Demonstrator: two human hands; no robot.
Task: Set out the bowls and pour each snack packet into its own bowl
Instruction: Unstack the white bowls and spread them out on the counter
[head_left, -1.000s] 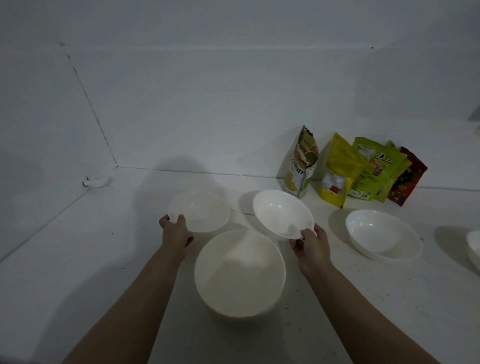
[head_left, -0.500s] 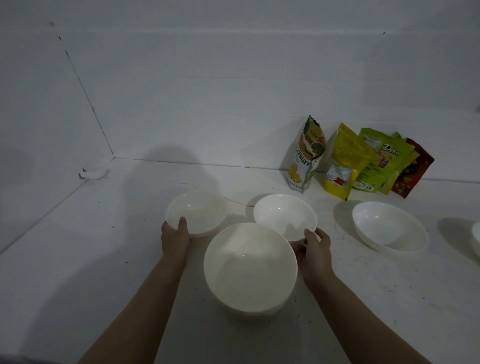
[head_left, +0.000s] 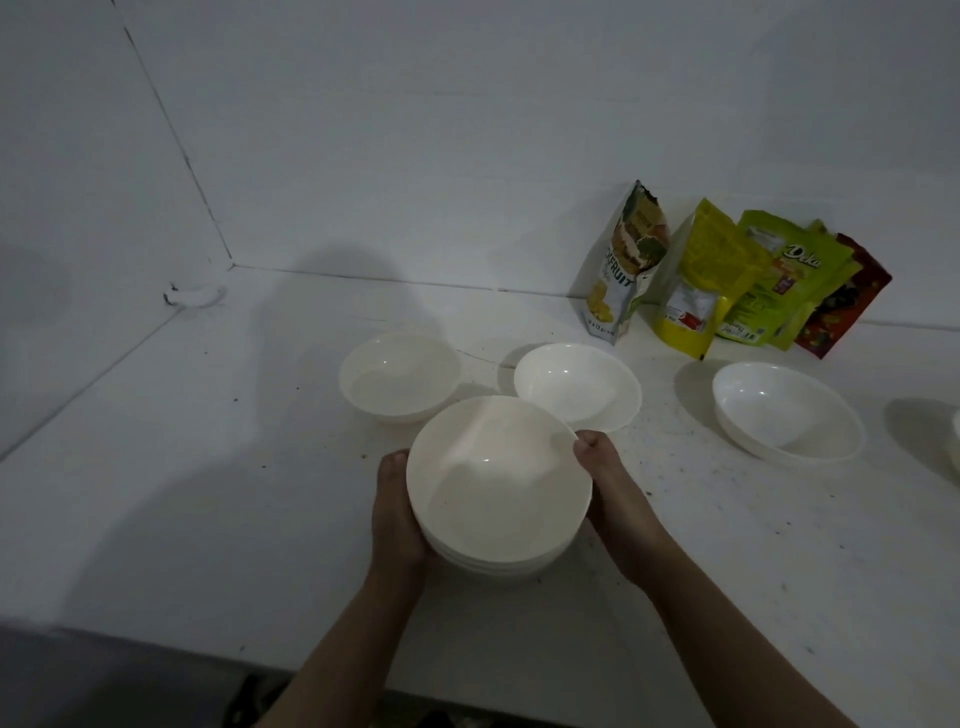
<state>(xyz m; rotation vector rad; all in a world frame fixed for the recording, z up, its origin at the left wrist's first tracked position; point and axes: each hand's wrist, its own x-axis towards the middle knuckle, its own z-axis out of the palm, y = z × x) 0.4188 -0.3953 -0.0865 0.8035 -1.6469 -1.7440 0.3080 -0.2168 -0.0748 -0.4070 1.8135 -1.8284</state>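
Note:
A stack of white bowls (head_left: 498, 488) sits near the front of the white counter. My left hand (head_left: 397, 514) clasps its left side and my right hand (head_left: 610, 488) clasps its right side. Behind the stack stand two single white bowls, one to the left (head_left: 400, 376) and one to the right (head_left: 576, 384). A wider white bowl (head_left: 787, 410) lies further right. Several snack packets lean on the back wall: a jackfruit packet (head_left: 623, 265), a yellow one (head_left: 701, 280), a green one (head_left: 779, 280) and a dark red one (head_left: 844, 301).
The rim of another white bowl (head_left: 956, 441) shows at the right frame edge. A small white object (head_left: 195, 296) lies in the back left corner. The counter's front edge (head_left: 156, 644) runs close below the stack. Walls close off the left and the back.
Both hands have let go of the two single bowls behind and moved back onto the sides of the stack. The view has tilted down, showing the counter's front edge.

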